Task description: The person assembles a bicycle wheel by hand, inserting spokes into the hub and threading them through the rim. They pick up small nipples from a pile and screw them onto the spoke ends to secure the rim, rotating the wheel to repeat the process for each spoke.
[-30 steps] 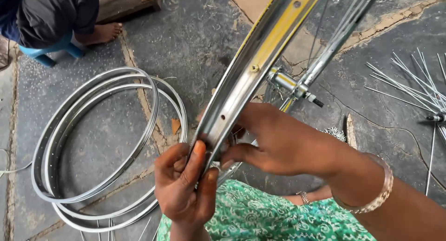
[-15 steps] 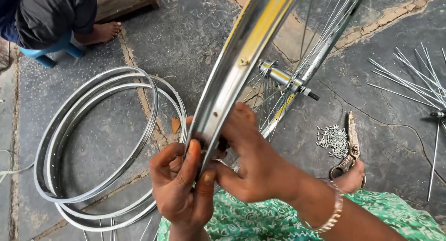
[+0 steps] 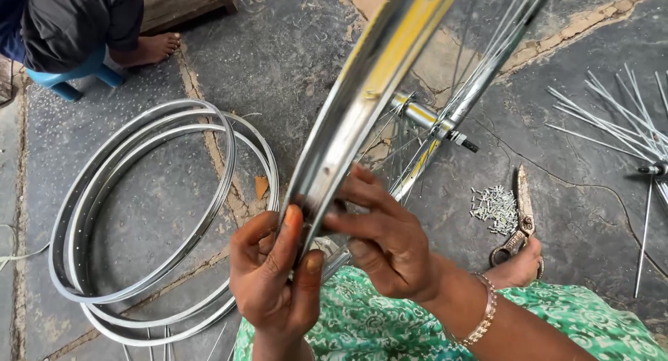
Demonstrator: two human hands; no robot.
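A shiny metal bicycle wheel rim [image 3: 369, 90] stands upright in front of me, with thin spokes running to a silver hub [image 3: 424, 117]. My left hand [image 3: 275, 277] grips the rim's near edge from the left, thumb pressed on the metal. From the right, my right hand [image 3: 386, 243] pinches the same spot, fingertips on the rim's inner side; a bangle sits on that wrist. What the fingertips pinch is too small to make out.
Several bare rims [image 3: 139, 222] lie stacked on the stone floor at left. A pile of small nipples [image 3: 492, 208] and a pair of pliers [image 3: 518, 225] lie at right, with a spoked hub [image 3: 650, 167] far right. Another person sits on a blue stool [image 3: 73, 79] at top left.
The wheel has turned in my hands and the hub has shifted up and right. My right hand has slid down and back along the rim; the nipples and pliers are now uncovered.
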